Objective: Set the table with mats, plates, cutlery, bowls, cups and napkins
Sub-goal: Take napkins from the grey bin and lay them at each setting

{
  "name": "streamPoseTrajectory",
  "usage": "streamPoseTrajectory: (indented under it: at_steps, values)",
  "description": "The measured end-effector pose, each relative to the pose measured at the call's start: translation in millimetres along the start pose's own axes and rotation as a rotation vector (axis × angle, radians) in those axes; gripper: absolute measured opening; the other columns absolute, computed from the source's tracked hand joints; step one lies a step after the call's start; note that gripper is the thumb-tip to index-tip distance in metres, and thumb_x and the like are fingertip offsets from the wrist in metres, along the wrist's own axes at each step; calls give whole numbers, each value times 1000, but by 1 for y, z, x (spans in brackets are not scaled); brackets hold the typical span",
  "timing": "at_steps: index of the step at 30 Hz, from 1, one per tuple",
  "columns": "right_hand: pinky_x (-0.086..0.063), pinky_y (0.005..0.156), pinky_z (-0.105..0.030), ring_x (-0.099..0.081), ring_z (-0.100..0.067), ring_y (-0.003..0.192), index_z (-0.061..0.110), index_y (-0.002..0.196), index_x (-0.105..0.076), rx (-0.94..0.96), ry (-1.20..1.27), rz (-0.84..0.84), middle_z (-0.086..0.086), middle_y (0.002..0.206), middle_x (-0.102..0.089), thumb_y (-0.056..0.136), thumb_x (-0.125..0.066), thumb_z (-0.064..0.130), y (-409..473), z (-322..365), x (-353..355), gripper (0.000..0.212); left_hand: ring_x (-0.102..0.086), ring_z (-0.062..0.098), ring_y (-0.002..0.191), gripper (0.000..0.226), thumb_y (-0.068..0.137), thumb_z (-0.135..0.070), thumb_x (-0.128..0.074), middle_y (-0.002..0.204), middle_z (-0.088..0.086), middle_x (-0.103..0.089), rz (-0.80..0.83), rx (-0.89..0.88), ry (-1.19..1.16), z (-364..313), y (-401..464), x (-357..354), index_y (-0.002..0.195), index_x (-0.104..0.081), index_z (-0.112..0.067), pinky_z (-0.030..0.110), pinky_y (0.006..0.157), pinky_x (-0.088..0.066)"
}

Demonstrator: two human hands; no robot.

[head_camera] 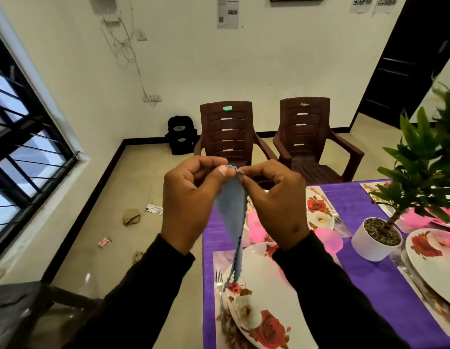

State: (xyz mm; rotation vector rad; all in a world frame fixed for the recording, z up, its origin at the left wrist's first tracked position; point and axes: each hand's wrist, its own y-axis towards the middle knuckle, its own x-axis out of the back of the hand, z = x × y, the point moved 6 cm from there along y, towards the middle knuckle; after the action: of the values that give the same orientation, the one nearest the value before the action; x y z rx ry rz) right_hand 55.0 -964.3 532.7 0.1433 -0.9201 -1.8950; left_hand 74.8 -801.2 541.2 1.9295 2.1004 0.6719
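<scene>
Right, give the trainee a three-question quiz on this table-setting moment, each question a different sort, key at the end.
1. True or false: both hands, the left hand and the right hand, pinch the top edge of the blue napkin.
2. Multiple choice: the fork beside the near plate lies on its A) left, B) right, C) top.
3. Fill in: the white plant pot stands on the ____ tablecloth.

Key: 1 true; 2 A; 3 purple.
</scene>
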Motion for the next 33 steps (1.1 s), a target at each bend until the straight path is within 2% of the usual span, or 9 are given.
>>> streamPoseTrajectory:
  at_steps: [4,7,10,17,21,25,29,31,33]
  values:
    - [-54,70,-11,-68,-3,80,16,96,-75,-57,98,80,15,84,-70,90,-72,11,18,-2,6,9,-64,21,104,29,83,-41,-76,108,0,-70,142,-311,481,9,20,18,99,-77,-16,43,86,-54]
    - [-55,65,-18,-68,-5,73,12,94,-74,-101,243,115,5,84,-73,90,-71,5,27,-5,11,9,-65,27,105,41,76,-50,-79,112,4,-71,232,-315,560,26,28,23,98,-77,-15,55,89,-51]
    - [-53,62,-19,-68,-5,71,17,90,-73,-101,340,122,6,81,-74,89,-71,3,32,-5,15,14,-65,27,103,40,73,-44,-80,108,3,-72,156,-325,581,26,32,32,99,-74,-13,54,89,-50]
    - [-54,66,-16,-71,-6,77,7,95,-73,-96,381,129,2,88,-75,88,-71,3,43,-6,24,9,-61,19,87,31,80,-37,-80,89,-1,-70,127,-408,562,15,35,28,101,-73,-15,40,81,-49]
    - [-49,58,-11,-67,-2,70,13,90,-72,-86,361,139,13,77,-74,87,-72,3,50,-9,31,10,-61,28,92,19,81,-29,-82,95,6,-67,112,-396,610,21,43,30,89,-74,-13,46,78,-49]
    - [-57,61,-24,-70,-11,73,15,92,-73,-82,261,114,5,82,-75,88,-74,10,61,-13,38,6,-65,25,98,21,88,-29,-73,103,7,-69,130,-402,532,8,48,30,92,-72,-9,38,82,-51]
    - [-62,64,-38,-71,-29,73,7,92,-72,-124,257,83,-7,83,-75,88,-74,9,70,-20,41,5,-69,14,89,11,89,-23,-74,95,-2,-72,54,-267,293,-13,55,31,97,-70,-16,27,76,-59]
    - [-62,67,-44,-71,-35,79,2,95,-72,-166,309,95,-14,87,-75,87,-73,7,73,-24,41,9,-69,13,85,10,88,-21,-75,92,-6,-72,23,-233,231,-17,61,29,95,-68,-20,27,75,-60]
    - [-63,65,-42,-72,-34,80,-2,98,-71,-189,352,102,-17,89,-74,87,-73,6,76,-27,42,14,-70,14,84,12,87,-18,-77,91,-3,-73,-9,-227,175,-21,67,29,95,-68,-20,31,76,-61]
